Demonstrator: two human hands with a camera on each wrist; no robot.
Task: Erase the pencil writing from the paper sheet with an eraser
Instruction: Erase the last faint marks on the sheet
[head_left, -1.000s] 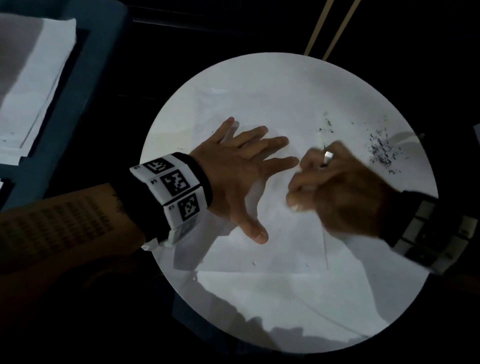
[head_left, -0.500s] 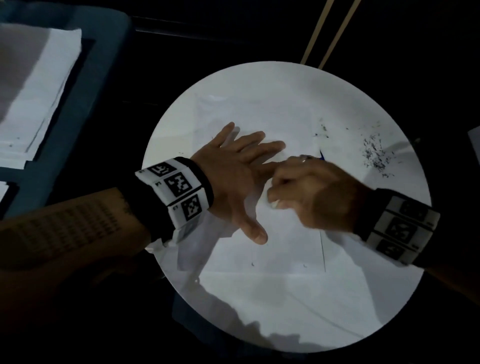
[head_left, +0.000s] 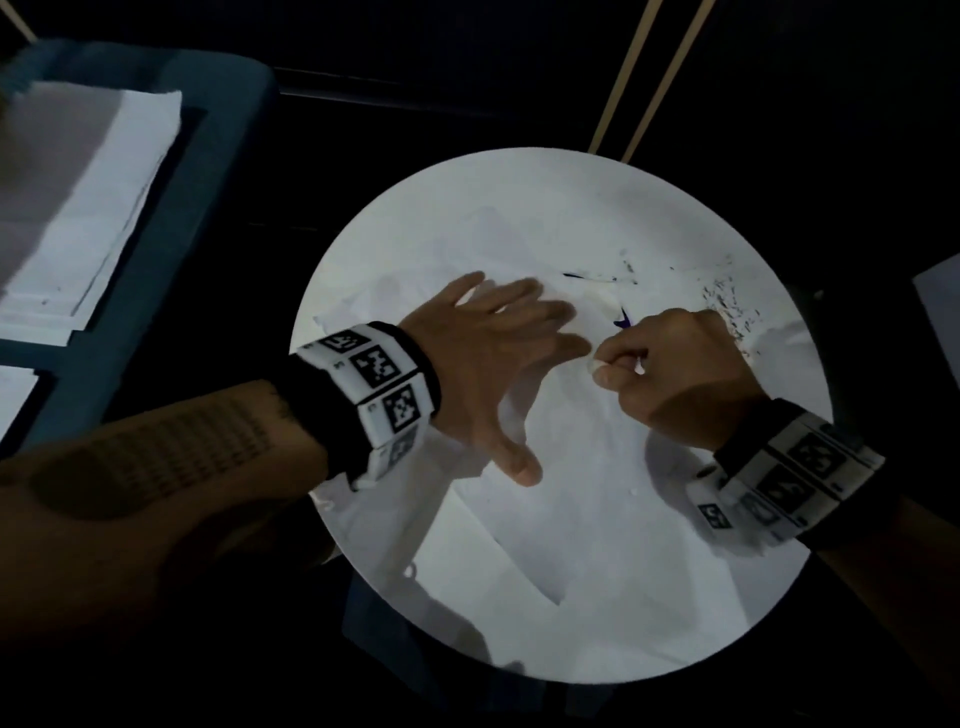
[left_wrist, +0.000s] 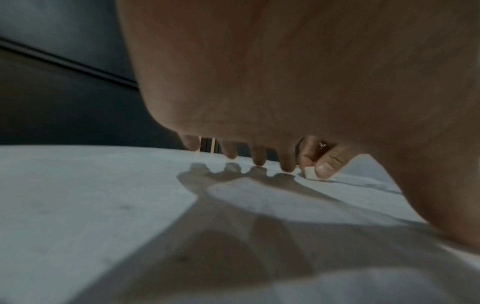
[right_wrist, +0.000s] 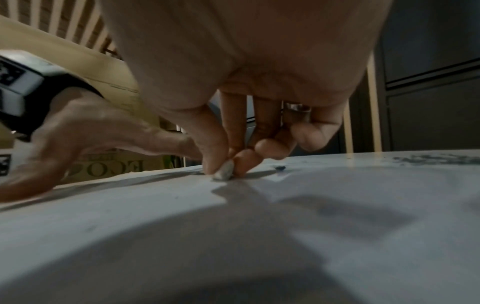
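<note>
A white paper sheet (head_left: 571, 509) lies on a round white table (head_left: 545, 197). My left hand (head_left: 498, 358) lies flat on the sheet with fingers spread, pressing it down. Just to its right my right hand (head_left: 675, 364) pinches a small white eraser (right_wrist: 224, 170) between thumb and forefinger, its tip down on the paper. The eraser (left_wrist: 310, 173) shows beside my left fingertips (left_wrist: 287, 164) in the left wrist view. A dark blue mark (head_left: 622, 318) shows on the paper just beyond my right knuckles.
Dark eraser crumbs (head_left: 727, 301) are scattered on the table at the right. A stack of white sheets (head_left: 88, 208) lies on a blue surface at the far left. Two pale wooden slats (head_left: 649, 78) stand behind the table. A cardboard box (right_wrist: 103, 164) stands beyond the edge.
My right hand with the eraser has slid left toward my left fingers, then back a little to the right. My left hand has stayed flat on the sheet.
</note>
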